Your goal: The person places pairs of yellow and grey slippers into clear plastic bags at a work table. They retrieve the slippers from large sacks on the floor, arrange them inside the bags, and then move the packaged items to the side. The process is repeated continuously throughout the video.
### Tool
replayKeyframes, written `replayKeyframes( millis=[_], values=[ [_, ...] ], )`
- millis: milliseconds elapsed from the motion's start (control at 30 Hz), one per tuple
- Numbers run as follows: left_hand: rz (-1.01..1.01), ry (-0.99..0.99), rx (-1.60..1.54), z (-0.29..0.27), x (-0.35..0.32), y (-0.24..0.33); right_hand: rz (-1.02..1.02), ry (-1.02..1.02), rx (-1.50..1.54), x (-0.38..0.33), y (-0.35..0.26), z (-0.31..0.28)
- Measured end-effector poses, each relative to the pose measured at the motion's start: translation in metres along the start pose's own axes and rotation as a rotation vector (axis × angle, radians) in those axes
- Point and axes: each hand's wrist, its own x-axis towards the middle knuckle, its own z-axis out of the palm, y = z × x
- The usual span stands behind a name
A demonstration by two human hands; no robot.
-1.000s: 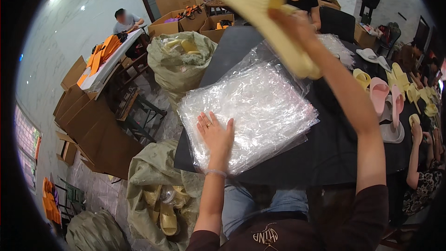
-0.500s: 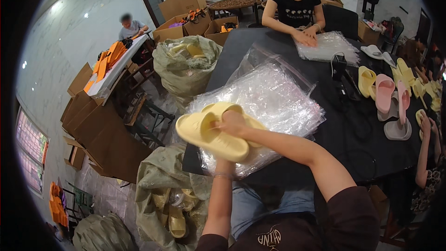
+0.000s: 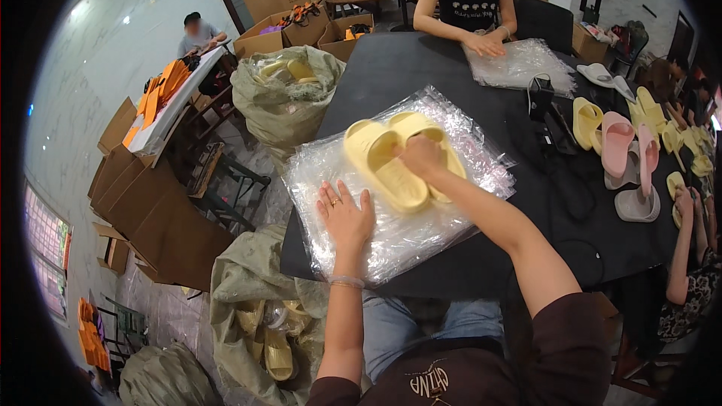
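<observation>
A stack of clear plastic bags (image 3: pixel 410 244) lies in front of me on the dark table. My left hand (image 3: pixel 347 218) rests on its left part, palm down with fingers spread, holding nothing. Over the middle of the stack is a pair of pale yellow slippers (image 3: pixel 398 179), side by side with their soles' inner edges together. My right hand (image 3: pixel 421 156) grips the pair where the two meet, fingers closed and slightly blurred. Whether the soles touch the bags I cannot tell.
Across the table (image 3: pixel 376 56) a person presses hands on another bag stack (image 3: pixel 519 66). To the right are a black device (image 3: pixel 540 98), pink slippers (image 3: pixel 617 143) and grey ones. An open sack of slippers (image 3: pixel 241 271) stands by my left; another sack (image 3: pixel 282 120) is farther off.
The yellow slippers moved right and away from me in my right hand. My left hand, mostly hidden beneath them before, now lies flat on the bags. The loose bag spread at the far side no longer shows.
</observation>
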Motion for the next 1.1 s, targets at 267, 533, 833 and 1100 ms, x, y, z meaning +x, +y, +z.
replayKeyframes(
  millis=[267, 533, 833, 1100],
  values=[
    [-0.003, 0.001, -0.008, 0.0, 0.0, 0.0, 0.277, 0.232, -0.146, 0.04, 0.09, -0.03],
    [0.006, 0.032, 0.04, -0.002, -0.004, 0.001, -0.023, 0.068, -0.23, 0.001, 0.039, -0.063],
    [0.023, -0.034, 0.073, -0.003, -0.001, 0.003, -0.334, -0.068, -0.186, -0.032, 0.042, -0.046],
    [-0.01, -0.104, 0.085, -0.015, -0.002, 0.016, -0.231, 0.396, -0.266, 0.005, 0.118, -0.074]
  ],
)
